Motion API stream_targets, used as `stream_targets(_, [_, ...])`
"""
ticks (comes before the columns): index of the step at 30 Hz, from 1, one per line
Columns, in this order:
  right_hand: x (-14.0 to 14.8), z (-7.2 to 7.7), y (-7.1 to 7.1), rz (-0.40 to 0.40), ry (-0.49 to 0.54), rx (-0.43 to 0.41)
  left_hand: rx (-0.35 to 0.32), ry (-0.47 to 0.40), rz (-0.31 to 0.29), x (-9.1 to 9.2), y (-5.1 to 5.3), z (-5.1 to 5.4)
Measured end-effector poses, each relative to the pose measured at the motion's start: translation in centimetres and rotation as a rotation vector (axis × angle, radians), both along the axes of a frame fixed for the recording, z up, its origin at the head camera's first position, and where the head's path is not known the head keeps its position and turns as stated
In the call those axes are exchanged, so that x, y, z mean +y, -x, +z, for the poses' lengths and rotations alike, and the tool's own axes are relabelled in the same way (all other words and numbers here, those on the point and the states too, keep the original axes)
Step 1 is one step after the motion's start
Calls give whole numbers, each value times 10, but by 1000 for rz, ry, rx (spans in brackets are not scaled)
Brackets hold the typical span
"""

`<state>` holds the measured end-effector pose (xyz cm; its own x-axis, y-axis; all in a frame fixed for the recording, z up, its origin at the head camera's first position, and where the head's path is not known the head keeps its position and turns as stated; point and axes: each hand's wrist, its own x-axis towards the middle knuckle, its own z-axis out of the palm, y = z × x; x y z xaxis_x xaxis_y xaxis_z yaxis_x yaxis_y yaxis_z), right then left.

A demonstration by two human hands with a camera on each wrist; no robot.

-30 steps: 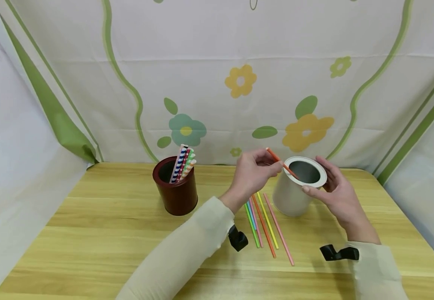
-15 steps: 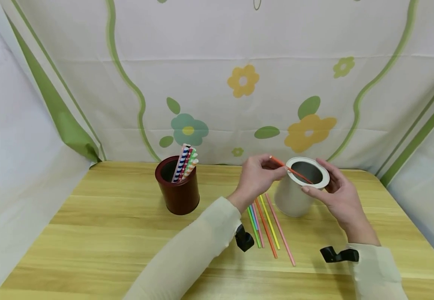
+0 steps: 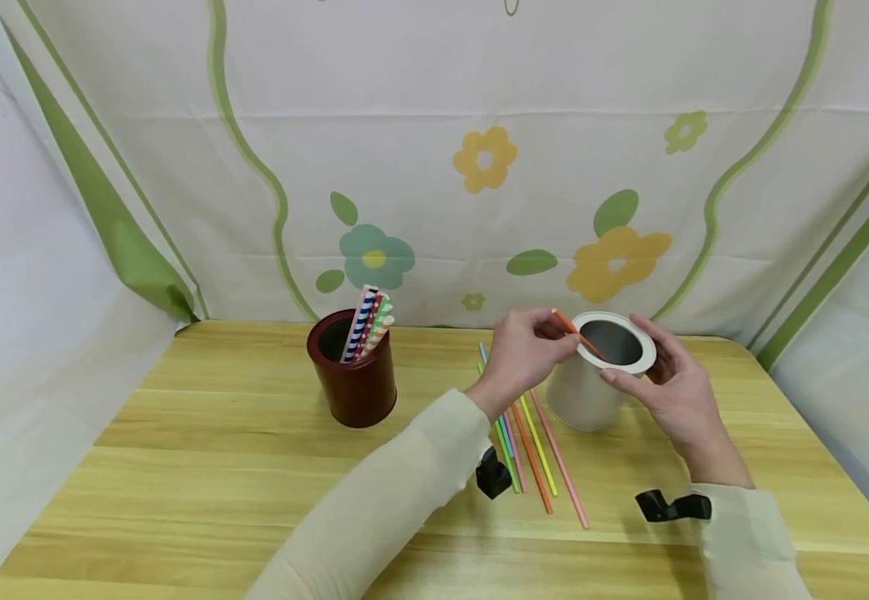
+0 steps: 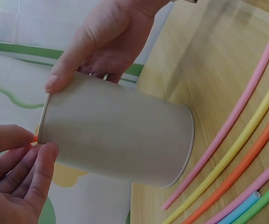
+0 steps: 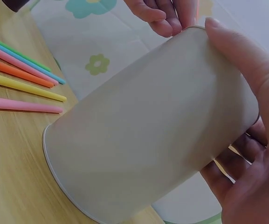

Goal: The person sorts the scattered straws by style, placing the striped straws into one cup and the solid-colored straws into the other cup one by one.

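Note:
In the head view, my left hand (image 3: 522, 350) pinches an orange straw (image 3: 565, 320) between thumb and fingers at the near-left rim of a white can (image 3: 584, 398). The straw slants, its lower end inside the can's mouth and its upper end above my fingers. My right hand (image 3: 677, 396) grips the can from the right, thumb on the near side of the rim and fingers round the far side. In the right wrist view the thumb (image 5: 239, 51) lies along the can's upper edge. Just a bit of orange shows between the left fingers (image 4: 43, 172) in the left wrist view.
Several plain straws, among them a pink straw (image 3: 565, 475) and a yellow straw (image 3: 541, 446), lie on the wooden table (image 3: 217, 467) left of the white can. A dark red can (image 3: 355, 392) holding several patterned straws (image 3: 367, 329) stands farther left. A flowered curtain (image 3: 419, 167) hangs behind.
My left hand has moved a little right with the orange straw, whose upper end is now lower and closer to the can's rim. The right hand keeps its hold on the can.

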<state>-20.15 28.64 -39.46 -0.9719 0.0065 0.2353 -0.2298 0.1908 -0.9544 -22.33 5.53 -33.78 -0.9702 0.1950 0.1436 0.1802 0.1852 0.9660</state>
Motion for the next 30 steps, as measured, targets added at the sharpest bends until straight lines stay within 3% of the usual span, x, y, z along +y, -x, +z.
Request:
stream_targets(7, [-1, 0, 0, 5, -1, -7, 7, -7, 6, 1, 1, -3])
stream_targets(17, [0, 0, -1, 2, -3, -1, -114, -198, -16, -1, -1, -6])
stream_targets(30, [0, -3, 1, -4, 6, -1, -138, -246, -31, -13, 1, -15])
